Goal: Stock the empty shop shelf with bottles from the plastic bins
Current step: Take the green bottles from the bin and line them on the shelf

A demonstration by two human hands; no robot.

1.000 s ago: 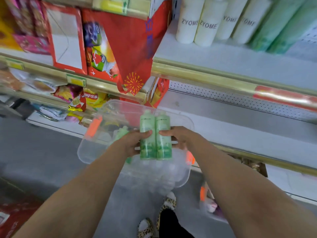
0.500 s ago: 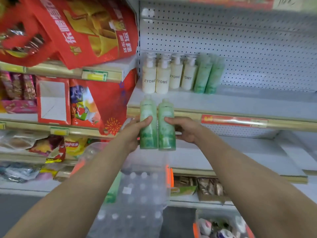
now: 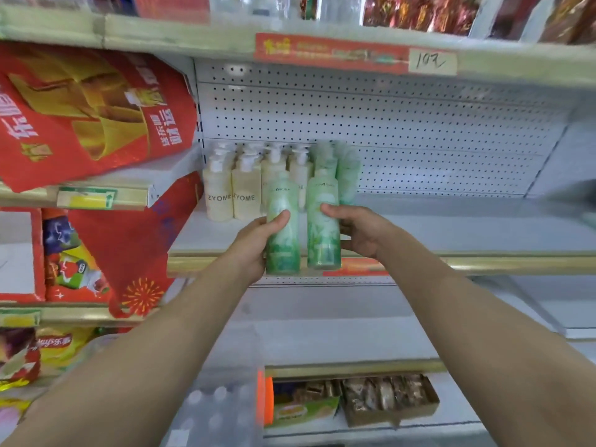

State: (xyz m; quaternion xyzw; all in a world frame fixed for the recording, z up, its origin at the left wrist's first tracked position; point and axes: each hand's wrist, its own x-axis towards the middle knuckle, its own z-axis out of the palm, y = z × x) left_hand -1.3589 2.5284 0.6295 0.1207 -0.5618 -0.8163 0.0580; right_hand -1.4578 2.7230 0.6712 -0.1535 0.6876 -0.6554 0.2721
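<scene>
White perforated back wall (image 3: 419, 124)

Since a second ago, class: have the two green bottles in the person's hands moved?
Yes. The held green bottles rose from below the gold shelf edge to level with the ZYOME bottles.

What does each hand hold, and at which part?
The left hand grips the left green plastic bottle around its middle; the right hand grips the right green plastic bottle likewise.
</scene>
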